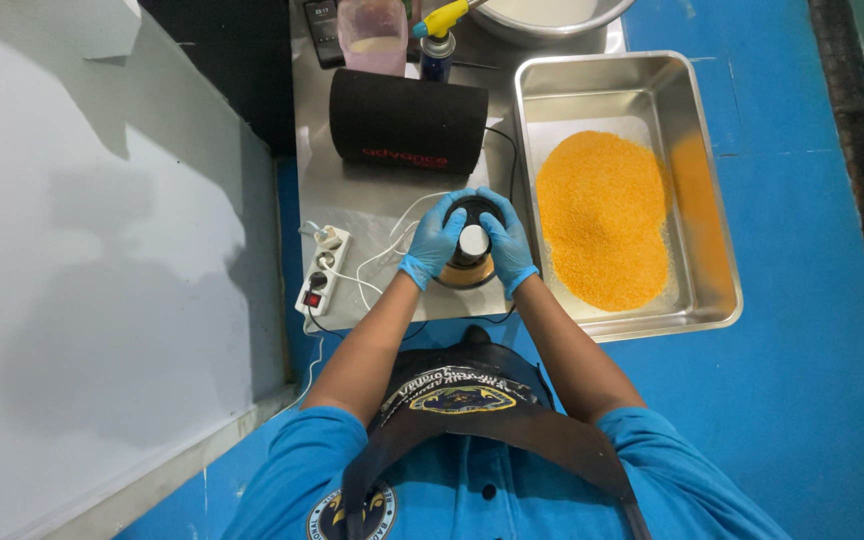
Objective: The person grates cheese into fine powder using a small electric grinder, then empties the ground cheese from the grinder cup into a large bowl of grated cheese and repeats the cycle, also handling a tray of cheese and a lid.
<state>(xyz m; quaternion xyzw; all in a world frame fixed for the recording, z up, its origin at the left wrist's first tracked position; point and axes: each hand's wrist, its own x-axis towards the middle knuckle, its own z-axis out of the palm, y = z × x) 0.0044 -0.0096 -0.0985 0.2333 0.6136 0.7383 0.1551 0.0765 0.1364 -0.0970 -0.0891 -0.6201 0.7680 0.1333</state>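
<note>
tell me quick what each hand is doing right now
Left hand: gloved, closed around the left side of the blender jar.
Right hand: gloved, closed around the jar's right side, at its black lid.

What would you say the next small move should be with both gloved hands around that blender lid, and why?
Probably press and twist the blender lid to seat it. The left hand and right hand cup it from both sides, directly over the jar, and the tray of orange crumbs sits untouched beside it. Whether the lid is already locked cannot be seen.
</note>
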